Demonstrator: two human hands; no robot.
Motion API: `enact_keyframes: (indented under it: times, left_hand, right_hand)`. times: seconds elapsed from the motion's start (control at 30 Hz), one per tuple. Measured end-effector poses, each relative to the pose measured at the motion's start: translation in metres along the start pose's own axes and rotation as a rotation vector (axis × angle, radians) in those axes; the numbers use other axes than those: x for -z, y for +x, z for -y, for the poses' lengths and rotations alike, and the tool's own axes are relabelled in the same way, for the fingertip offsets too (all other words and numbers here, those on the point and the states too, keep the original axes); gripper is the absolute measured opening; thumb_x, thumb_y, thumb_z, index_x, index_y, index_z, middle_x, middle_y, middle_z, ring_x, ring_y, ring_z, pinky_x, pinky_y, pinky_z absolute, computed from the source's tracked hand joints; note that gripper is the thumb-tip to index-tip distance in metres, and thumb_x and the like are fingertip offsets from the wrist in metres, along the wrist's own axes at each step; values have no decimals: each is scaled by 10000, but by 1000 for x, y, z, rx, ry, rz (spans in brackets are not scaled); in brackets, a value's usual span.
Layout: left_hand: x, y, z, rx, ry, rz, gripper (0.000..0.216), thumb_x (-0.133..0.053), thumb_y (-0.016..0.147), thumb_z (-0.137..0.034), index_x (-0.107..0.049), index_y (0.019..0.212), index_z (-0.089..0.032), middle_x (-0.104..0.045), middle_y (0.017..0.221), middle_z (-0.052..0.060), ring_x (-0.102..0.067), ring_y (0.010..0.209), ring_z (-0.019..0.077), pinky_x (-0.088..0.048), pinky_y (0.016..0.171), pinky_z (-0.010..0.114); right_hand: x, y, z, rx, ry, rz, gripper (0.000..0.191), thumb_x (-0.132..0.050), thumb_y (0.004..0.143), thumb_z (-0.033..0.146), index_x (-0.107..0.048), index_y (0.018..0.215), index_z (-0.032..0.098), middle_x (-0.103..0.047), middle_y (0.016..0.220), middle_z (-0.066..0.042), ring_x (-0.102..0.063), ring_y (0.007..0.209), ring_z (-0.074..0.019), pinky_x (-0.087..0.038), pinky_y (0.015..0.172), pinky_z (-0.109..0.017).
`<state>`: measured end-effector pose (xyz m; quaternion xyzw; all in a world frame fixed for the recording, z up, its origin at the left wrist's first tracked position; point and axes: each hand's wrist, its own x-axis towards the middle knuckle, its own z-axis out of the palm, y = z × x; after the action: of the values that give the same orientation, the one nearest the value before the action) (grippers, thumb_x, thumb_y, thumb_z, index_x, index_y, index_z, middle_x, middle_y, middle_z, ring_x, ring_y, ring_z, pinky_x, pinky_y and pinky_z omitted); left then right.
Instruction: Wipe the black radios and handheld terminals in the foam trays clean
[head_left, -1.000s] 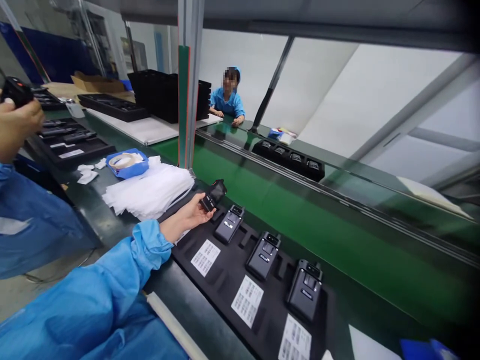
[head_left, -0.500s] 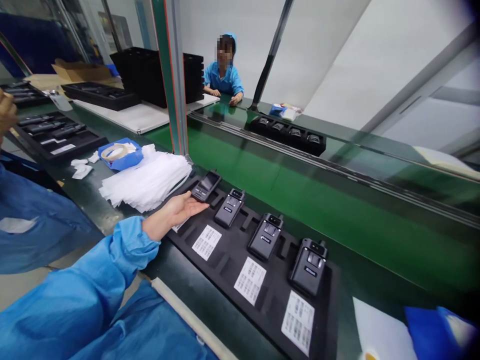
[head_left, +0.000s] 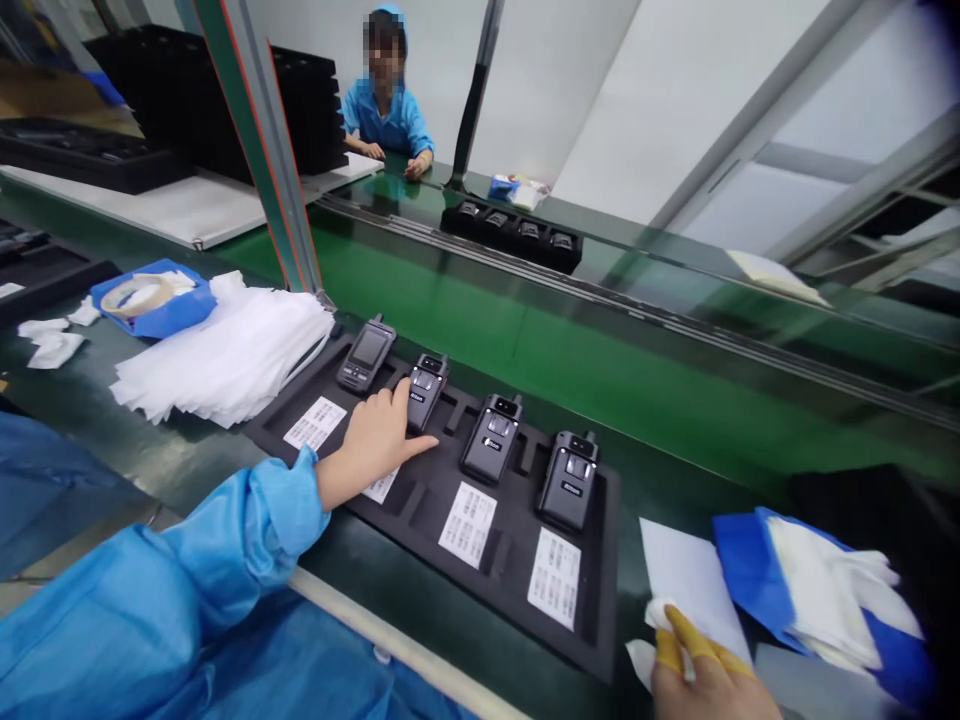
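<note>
Several black handheld radios with stubby antennas lie in a row in a black foam tray [head_left: 607, 600]. The leftmost radio [head_left: 367, 350] has its screen up; the others show their backs. My left hand [head_left: 375, 435] reaches over the second radio [head_left: 427, 395], fingertips at its left edge and thumb stretched out below it; whether it touches is hard to tell. Beyond are a third radio [head_left: 491, 440] and a fourth radio [head_left: 568, 485]. At the lower right, my right hand [head_left: 697, 665], with yellow finger covers, pinches a crumpled white wipe [head_left: 660, 612]. Sheets of labels [head_left: 555, 578] lie before the radios.
A pile of white sheets [head_left: 225, 360] and a blue box with a tape roll [head_left: 154, 300] stand left. White cloths [head_left: 832, 590] lie on blue wrapping at right. A metal post [head_left: 262, 140] rises behind. Across the green bench [head_left: 510, 330], a co-worker [head_left: 386, 110] sits near a stack of black trays [head_left: 172, 100].
My left hand has turned palm down and moved from the first radio to the second. My right hand has come into view with the wipe. The view has swung to the right.
</note>
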<state>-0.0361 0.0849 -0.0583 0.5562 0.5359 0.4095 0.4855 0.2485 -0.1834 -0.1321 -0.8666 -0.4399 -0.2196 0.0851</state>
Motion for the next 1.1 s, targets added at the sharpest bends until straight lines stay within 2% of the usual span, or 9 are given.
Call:
enact_keyframes:
  times: [0.13,0.23,0.37,0.57,0.7,0.8,0.93,1.03,1.1]
  left_hand:
    - [1,9,0,37,-47,0,781,-880,389,-93,-567,1097,-200,-559,1064,99,-363,1263,371,-374,890,275]
    - [8,16,-3,145,-161,47,554,-831,552,-174,-552,1030,-195,-599,898,49,-585,953,251,-427,716,240]
    - [3,22,-13,363,-390,198,150,-556,838,-275,-559,852,-126,-630,756,84,-587,605,150,-460,585,239]
    - [-7,24,-18,589,-692,278,323,-380,922,-338,-571,823,-97,-642,771,139,-609,588,148,-520,551,248]
    - [-1,20,-9,652,-797,265,392,-329,955,-356,-583,891,-64,-645,807,172,-639,668,170,-537,564,240]
    - [3,18,-1,664,-826,227,413,-307,979,-358,-581,963,-50,-653,822,181,-646,688,178,-547,584,248]
    - [1,20,5,653,-796,167,363,-367,977,-331,-576,1019,-38,-661,795,177,-657,684,186,-555,616,258]
    - [-2,22,5,640,-726,132,293,-383,975,-251,-581,993,-36,-660,725,161,-663,645,189,-559,617,273]
    - [-5,22,4,617,-671,120,264,-386,973,-214,-585,953,-42,-659,688,152,-667,623,189,-558,613,277]
  right_hand:
    - [25,8,14,-25,14,46,349,-405,819,286,-719,892,155,-671,809,-145,-539,604,-243,-331,499,-328]
    - [47,19,29,-133,30,-85,341,-440,839,305,-688,1007,142,-665,1017,-147,-551,648,-233,-352,551,-344]
    - [54,38,71,23,242,-152,395,-410,885,336,-641,1080,82,-630,1053,-183,-567,817,-244,-430,732,-363]
    - [30,55,133,62,63,114,587,-436,873,472,-563,1113,-48,-570,861,-219,-539,766,-288,-429,694,-391]
    - [22,56,140,65,-26,184,590,-472,838,535,-606,1001,-15,-543,796,-185,-548,693,-272,-420,613,-359]
    - [20,54,139,61,-23,166,693,-434,853,532,-505,1165,-83,-549,756,-175,-550,639,-266,-414,575,-352]
    - [25,56,138,-56,76,181,784,-412,860,498,-277,1353,-96,-582,795,-185,-577,646,-276,-423,572,-360]
    - [29,60,131,-262,311,213,814,-492,796,548,-322,1358,-16,-604,869,-183,-589,683,-277,-433,586,-371]
    - [30,63,126,-481,638,237,797,-568,735,566,-381,1325,64,-623,818,-110,-589,669,-242,-445,588,-350]
